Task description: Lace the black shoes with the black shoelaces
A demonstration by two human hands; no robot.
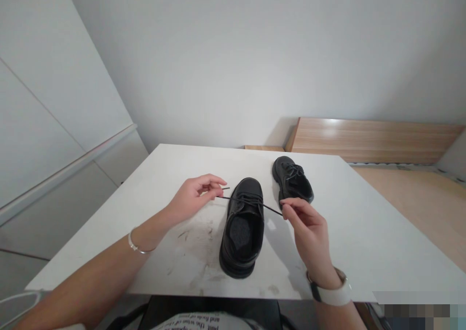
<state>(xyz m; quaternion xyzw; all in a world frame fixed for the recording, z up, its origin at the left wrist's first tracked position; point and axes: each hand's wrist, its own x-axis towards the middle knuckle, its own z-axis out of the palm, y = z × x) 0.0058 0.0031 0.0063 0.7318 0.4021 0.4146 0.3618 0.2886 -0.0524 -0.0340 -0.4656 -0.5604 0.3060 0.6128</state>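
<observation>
A black lace-up shoe (pixel 238 262) stands upright on the white table, its toe pointing away from me and its opening facing me. To its left, my left hand (pixel 196 194) pinches one end of the black shoelace (pixel 273 209), with a short tip sticking out past the fingers. My right hand (pixel 307 223), on the other side, pinches the other end between thumb and fingertips. The lace runs taut across the top of the shoe between both hands. Behind my right hand sits a second black shoe (pixel 282 167), its lace tied in a bow.
The white table (pixel 153 267) shows dirt smudges left of the near shoe. Beyond it rises a grey-white wall (pixel 218 68). A wooden headboard (pixel 364 138) and a flat beige surface (pixel 411 199) lie to the right. White panels (pixel 47 87) line the left side.
</observation>
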